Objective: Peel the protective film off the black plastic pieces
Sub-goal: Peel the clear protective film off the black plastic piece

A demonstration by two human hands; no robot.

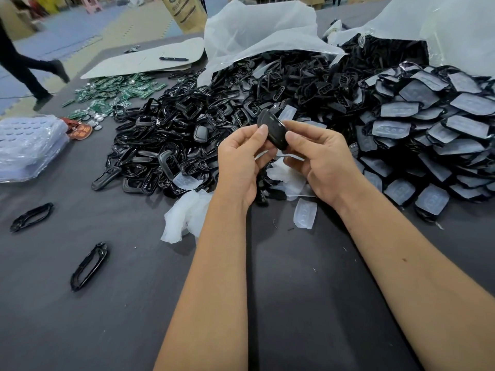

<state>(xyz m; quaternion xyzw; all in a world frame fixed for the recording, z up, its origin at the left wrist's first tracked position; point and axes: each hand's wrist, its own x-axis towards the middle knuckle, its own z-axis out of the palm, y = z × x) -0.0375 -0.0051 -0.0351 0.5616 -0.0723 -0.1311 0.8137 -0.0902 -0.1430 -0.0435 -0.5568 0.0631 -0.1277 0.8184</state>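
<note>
Above the middle of the table I hold one black plastic piece [273, 128] between both hands. My left hand [241, 159] pinches its left edge with thumb and fingers. My right hand [318, 156] grips its right side, thumb on the front face. To the right lies a heap of black pieces with whitish film [428, 124] on them. A pile of bare black frames [171, 135] spreads out to the left. Peeled film scraps [305, 214] lie under and beside my hands.
Crumpled white plastic [182, 215] sits by my left wrist. Two loose black frames [89, 266] lie at the front left. Green circuit boards [112, 92], a clear bag [26, 145], big white bags [257, 30] and a grey board [150, 58] ring the grey table [294, 303]. A person's legs [24, 68] pass at far left.
</note>
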